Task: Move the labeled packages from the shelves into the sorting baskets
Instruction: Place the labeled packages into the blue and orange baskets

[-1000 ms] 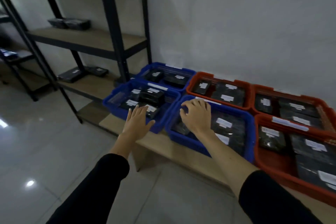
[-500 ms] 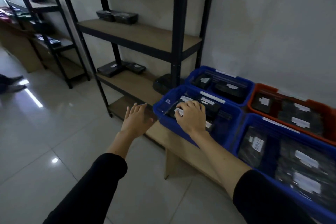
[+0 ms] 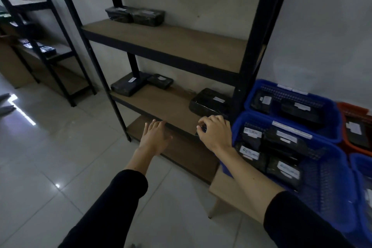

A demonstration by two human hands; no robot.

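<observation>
left hand (image 3: 156,137) flat, empty | right hand (image 3: 215,134) curled, grip unclear | packages on shelves (image 3: 167,40): 5 | blue baskets (image 3: 330,169): 2 full

black plastic-wrapped packages with white labels: two on upper shelf (image 3: 135,14) | three flat on lower shelf (image 3: 209,100) | more piled in blue mesh plastic baskets (image 3: 330,169)

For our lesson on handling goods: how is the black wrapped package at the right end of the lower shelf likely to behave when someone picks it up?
The black wrapped package looks boxy, so it probably stays stiff rather than sagging. Its glossy, wrinkled wrap may be a little slippery. It lies flat and low on the lower shelf, so tipping or rolling seems unlikely.
</observation>
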